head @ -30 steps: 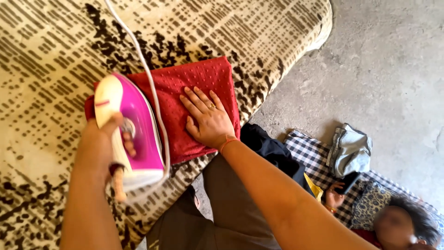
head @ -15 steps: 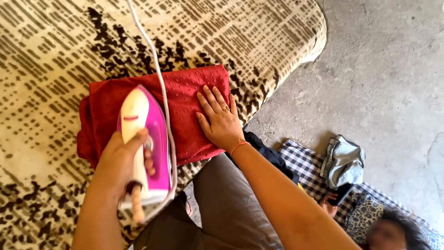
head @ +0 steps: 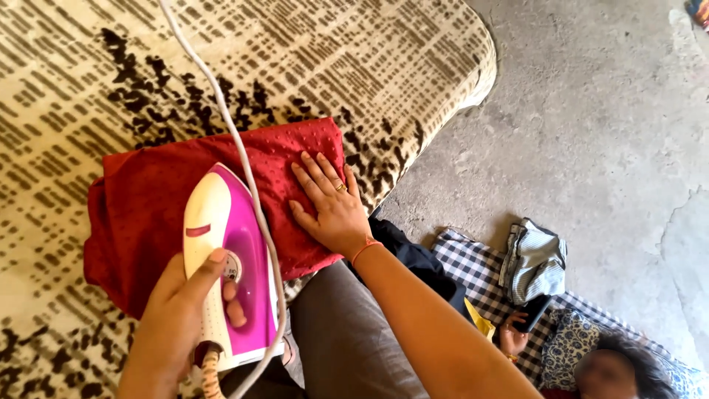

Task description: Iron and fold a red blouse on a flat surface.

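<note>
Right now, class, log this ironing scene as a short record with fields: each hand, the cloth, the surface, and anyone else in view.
left hand: grips the handle of the pink and white iron
right hand: flat on the red cloth, ring on one finger
surface: cream and brown patterned blanket
cord: white cord runs up from the iron
other person: lying on a checked mat, holding a phone

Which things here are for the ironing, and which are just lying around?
In use: pink iron, its white cord, red cloth, patterned blanket, left hand, right hand.
Lying about: checked cloth, striped bundle, black phone.
</note>
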